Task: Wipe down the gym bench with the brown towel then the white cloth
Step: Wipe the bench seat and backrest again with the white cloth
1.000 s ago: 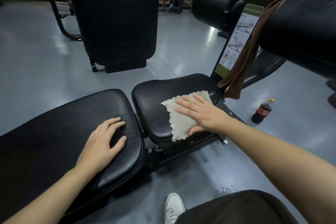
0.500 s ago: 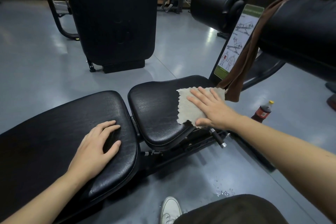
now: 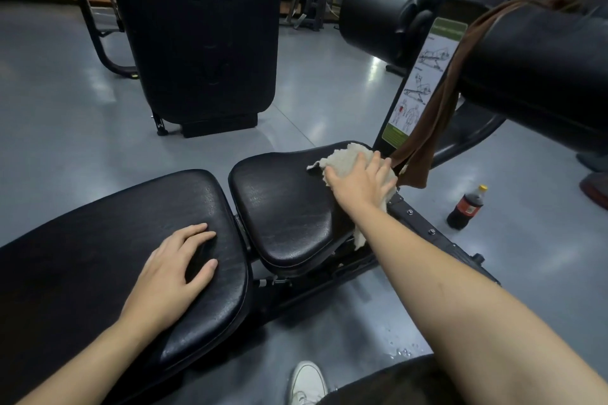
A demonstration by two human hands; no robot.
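The right hand (image 3: 363,179) presses flat, fingers spread, on the white cloth (image 3: 345,159) at the seat pad's (image 3: 283,204) far right corner, leaving the pad's unwiped length running back toward the left hand (image 3: 174,268), which rests open and empty on the long back pad (image 3: 98,240).

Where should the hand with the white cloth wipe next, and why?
Probably back toward the near end of the seat pad. The right hand presses the white cloth at the pad's far corner, so the bare near part looks next.
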